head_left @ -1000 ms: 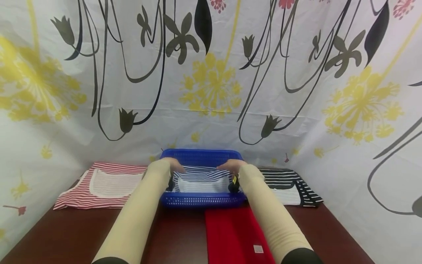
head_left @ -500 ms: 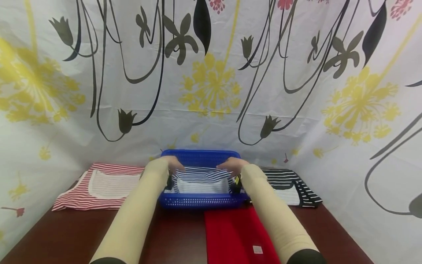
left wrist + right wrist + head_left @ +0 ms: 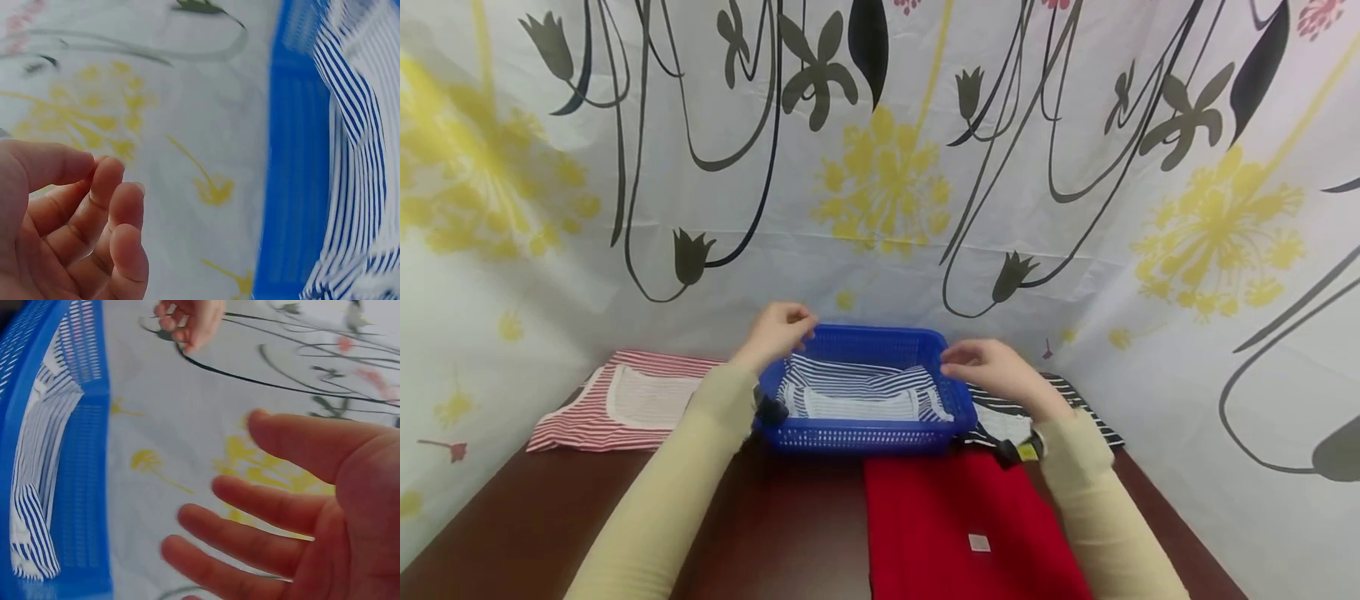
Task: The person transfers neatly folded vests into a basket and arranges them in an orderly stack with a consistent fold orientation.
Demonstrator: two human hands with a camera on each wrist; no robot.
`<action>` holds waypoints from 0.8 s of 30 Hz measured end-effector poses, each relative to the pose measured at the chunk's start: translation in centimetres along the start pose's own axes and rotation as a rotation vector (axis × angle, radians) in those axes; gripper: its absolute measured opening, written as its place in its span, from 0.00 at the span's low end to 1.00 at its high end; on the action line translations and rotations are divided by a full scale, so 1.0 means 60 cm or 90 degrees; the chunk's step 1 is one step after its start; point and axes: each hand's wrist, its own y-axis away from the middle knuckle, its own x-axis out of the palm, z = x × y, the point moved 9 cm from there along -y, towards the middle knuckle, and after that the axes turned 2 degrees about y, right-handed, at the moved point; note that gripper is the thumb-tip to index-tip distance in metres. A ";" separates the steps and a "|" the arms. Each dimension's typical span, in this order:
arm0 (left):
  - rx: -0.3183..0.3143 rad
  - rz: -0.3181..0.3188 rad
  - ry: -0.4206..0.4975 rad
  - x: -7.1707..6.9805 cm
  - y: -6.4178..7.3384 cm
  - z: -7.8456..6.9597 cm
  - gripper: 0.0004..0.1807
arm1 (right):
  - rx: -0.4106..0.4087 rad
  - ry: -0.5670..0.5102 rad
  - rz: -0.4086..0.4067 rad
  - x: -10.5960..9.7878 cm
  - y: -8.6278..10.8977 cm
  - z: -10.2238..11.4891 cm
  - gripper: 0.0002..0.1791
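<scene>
A blue-and-white striped garment with a plain white panel lies inside a blue plastic basket. My left hand hovers over the basket's back left corner, holding nothing. Its fingers are loosely curled in the left wrist view, thumb near the index fingertip. My right hand is raised by the basket's right rim, also holding nothing. Seen from the right wrist, its fingers are spread and nearly straight. Both hands appear apart from the garment.
To the left lies a folded red-and-white striped garment. A black-and-white striped one sits at the right, partly behind my right arm. A folded red cloth with a small white label lies before the basket. A patterned curtain hangs behind.
Both hands have come up out of the basket and moved apart, the left upward, the right up and rightward. The striped garment stays inside the basket. The head view has shifted slightly.
</scene>
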 end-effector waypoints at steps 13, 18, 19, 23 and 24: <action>0.109 0.069 0.022 0.079 0.139 -0.022 0.09 | 0.108 -0.018 0.109 0.045 0.129 -0.115 0.25; 0.162 0.108 -0.020 0.116 0.163 -0.035 0.09 | 0.167 -0.029 0.103 0.041 0.151 -0.157 0.24; 0.167 0.110 -0.027 0.121 0.167 -0.037 0.08 | 0.177 -0.031 0.102 0.041 0.154 -0.165 0.24; 0.164 0.131 -0.060 0.145 0.177 -0.036 0.07 | 0.225 -0.082 0.112 0.044 0.167 -0.195 0.25; 0.158 0.140 -0.068 0.152 0.178 -0.033 0.07 | 0.234 -0.096 0.115 0.045 0.170 -0.201 0.25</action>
